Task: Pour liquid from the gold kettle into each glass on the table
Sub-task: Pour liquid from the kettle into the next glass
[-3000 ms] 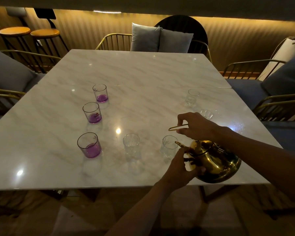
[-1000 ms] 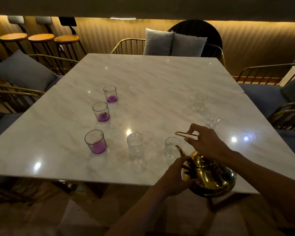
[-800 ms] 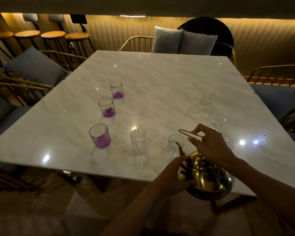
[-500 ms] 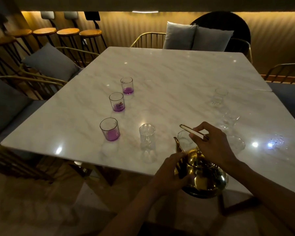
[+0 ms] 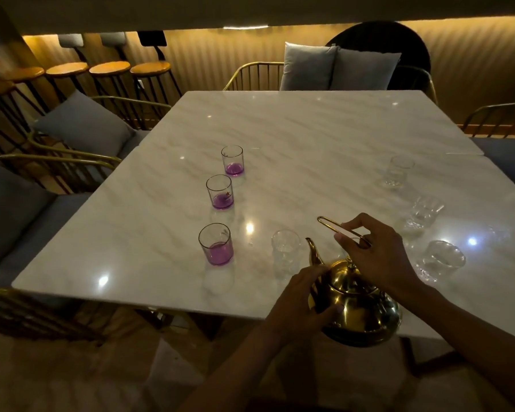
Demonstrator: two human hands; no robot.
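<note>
Dim lounge, marble table (image 5: 309, 138), grey-cushioned chairs (image 5: 81, 126), right hand (image 5: 378, 257) pinching gold kettle (image 5: 360, 307) handle, left hand (image 5: 301, 301) steadying its side

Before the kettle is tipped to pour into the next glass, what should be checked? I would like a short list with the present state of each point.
1. Right hand holds the kettle handle: ok.
2. Left hand steadies the kettle body: ok.
3. Spout is over a glass: not ok; it stands beside the nearest clear glass, not above it.
4. Nearest clear glass stands upright on the table: ok.
5. Lid sits on the kettle: ok.
6. Liquid left in the kettle: cannot tell.
</note>
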